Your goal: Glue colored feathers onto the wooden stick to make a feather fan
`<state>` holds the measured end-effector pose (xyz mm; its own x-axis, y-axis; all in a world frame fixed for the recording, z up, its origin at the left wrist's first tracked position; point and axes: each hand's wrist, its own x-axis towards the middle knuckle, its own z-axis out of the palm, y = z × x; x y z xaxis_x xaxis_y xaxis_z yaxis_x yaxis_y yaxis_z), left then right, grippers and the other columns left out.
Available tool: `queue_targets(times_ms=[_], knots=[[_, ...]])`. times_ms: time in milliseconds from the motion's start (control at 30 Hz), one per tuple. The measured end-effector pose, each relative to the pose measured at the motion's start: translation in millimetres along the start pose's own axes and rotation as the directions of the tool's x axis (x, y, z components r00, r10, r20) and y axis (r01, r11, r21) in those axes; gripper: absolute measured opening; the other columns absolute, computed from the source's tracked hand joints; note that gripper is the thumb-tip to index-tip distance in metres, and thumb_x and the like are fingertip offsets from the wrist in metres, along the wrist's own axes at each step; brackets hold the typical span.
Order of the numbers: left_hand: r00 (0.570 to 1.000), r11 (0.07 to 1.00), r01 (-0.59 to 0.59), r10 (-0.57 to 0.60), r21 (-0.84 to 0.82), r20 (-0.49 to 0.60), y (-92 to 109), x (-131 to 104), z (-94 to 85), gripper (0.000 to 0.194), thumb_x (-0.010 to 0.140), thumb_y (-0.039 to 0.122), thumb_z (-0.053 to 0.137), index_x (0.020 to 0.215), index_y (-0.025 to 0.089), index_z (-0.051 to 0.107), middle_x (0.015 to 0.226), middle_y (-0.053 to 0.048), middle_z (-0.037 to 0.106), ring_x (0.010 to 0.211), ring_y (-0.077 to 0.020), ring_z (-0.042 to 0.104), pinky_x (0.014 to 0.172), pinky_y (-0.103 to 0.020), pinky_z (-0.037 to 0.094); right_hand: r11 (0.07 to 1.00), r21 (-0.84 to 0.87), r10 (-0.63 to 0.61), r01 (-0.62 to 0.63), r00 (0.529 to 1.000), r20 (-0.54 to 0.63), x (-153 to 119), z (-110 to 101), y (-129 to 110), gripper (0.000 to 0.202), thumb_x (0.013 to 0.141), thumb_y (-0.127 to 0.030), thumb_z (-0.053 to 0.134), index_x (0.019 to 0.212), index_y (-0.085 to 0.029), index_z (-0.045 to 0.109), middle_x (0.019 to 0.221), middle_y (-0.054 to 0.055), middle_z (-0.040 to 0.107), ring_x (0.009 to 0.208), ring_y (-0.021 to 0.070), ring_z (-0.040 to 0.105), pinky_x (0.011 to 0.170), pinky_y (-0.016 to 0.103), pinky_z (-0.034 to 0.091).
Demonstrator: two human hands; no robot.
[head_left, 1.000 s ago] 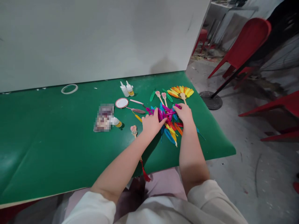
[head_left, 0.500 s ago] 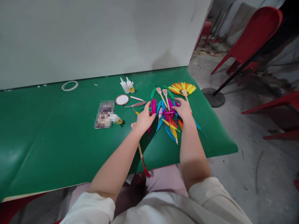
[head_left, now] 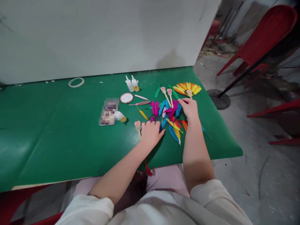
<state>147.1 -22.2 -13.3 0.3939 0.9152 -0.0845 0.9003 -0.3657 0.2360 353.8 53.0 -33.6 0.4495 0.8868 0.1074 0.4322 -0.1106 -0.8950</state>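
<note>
A loose pile of coloured feathers lies on the green table: magenta, blue, yellow, orange and red. My left hand rests at the pile's near left side, open, thumb stretched to the right. It partly covers a wooden fan handle with a pink decorated head; a red tassel hangs below it over the table edge. At the pile's right, my right hand has its fingertips pinched at the top of a blue feather. Two more wooden handles lie behind the pile.
A yellow and orange feather fan lies beyond my right hand. Left of the pile are tweezers, a round white lid, glue bottles, a tipped bottle and a blurred card. A tape ring lies farther left.
My left hand has moved back toward me, from the magenta feathers to the handle. The right hand's fingers have drawn together near the blue feather. The view has shifted slightly.
</note>
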Motion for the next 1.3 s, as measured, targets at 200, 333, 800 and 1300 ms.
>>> queue_targets(times_ms=[200, 333, 800, 1300], knots=[[0.998, 0.98, 0.065, -0.069, -0.187, -0.014, -9.3, 7.8, -1.0, 0.019, 0.082, 0.029, 0.048, 0.076, 0.016, 0.06, 0.082, -0.012, 0.067, 0.094, -0.0308, 0.058, 0.084, -0.045, 0.035, 0.99, 0.135, -0.018, 0.041, 0.986, -0.167, 1.9, -0.1, -7.0, 0.037, 0.073, -0.045, 0.061, 0.085, -0.013, 0.073, 0.076, 0.005, 0.068, 0.072, 0.0191, 0.061, 0.067, 0.031, 0.046], [0.991, 0.889, 0.121, -0.131, -0.442, 0.008, -24.5, 8.0, -6.4, 0.02, 0.081, 0.032, 0.048, 0.07, 0.017, 0.057, 0.071, -0.004, 0.065, 0.078, -0.0212, 0.061, 0.076, -0.035, 0.041, 0.977, 0.191, -0.042, 0.095, 0.963, -0.267, 1.6, -0.8, -11.3, 0.037, 0.078, -0.045, 0.055, 0.091, -0.014, 0.071, 0.088, 0.008, 0.07, 0.09, 0.022, 0.063, 0.077, 0.035, 0.049], [0.945, 0.201, 0.227, -0.284, -0.953, 0.165, -65.6, -16.0, -15.7, 0.029, 0.07, 0.029, 0.064, 0.094, 0.017, 0.052, 0.071, -0.001, 0.07, 0.056, -0.0089, 0.056, 0.054, -0.019, 0.037, 0.899, 0.437, 0.056, -0.001, 0.992, -0.113, -7.3, 2.0, -25.6, 0.027, 0.072, -0.04, 0.066, 0.085, -0.016, 0.07, 0.074, 0.006, 0.073, 0.039, 0.0093, 0.05, 0.036, 0.022, 0.033], [0.96, 0.341, 0.18, -0.266, -0.922, 0.089, -30.8, -4.2, 1.7, 0.025, 0.078, 0.027, 0.057, 0.098, 0.014, 0.065, 0.085, -0.007, 0.071, 0.063, -0.0143, 0.061, 0.06, -0.027, 0.046, 0.892, 0.448, -0.074, -0.057, 0.96, 0.27, -25.5, 13.1, -41.6, 0.019, 0.071, -0.033, 0.068, 0.082, -0.018, 0.07, 0.063, 0.0, 0.069, 0.036, 0.0051, 0.043, 0.036, 0.02, 0.033]])
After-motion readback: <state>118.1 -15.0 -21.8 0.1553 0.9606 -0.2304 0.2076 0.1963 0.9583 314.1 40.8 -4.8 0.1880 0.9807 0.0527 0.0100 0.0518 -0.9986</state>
